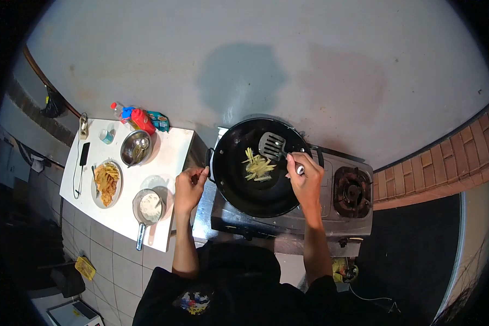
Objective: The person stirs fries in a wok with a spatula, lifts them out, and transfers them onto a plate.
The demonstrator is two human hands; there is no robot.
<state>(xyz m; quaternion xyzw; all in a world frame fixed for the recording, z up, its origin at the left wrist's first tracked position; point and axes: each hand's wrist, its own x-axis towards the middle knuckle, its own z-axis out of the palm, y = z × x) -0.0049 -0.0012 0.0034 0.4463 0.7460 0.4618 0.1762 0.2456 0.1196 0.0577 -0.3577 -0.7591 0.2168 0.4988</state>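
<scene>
A large black wok (239,190) sits on the stove, with pale yellow potato sticks (258,165) gathered at its middle. My right hand (306,176) is closed around the handle of a slotted spatula (271,145), whose blade is inside the wok, just above and right of the sticks. My left hand (189,189) is at the wok's left side, its fingers closed at the loop handle (209,157); the exact grip is partly hidden.
Left, a white table (98,146) bears a plate (118,196) of fried food, a steel bowl (126,152), a saucepan (137,209) with white batter, a phone (85,154), a cup (106,136), bottles and packets (142,120). A second burner (353,191) is right of the wok, beneath the wall (342,65).
</scene>
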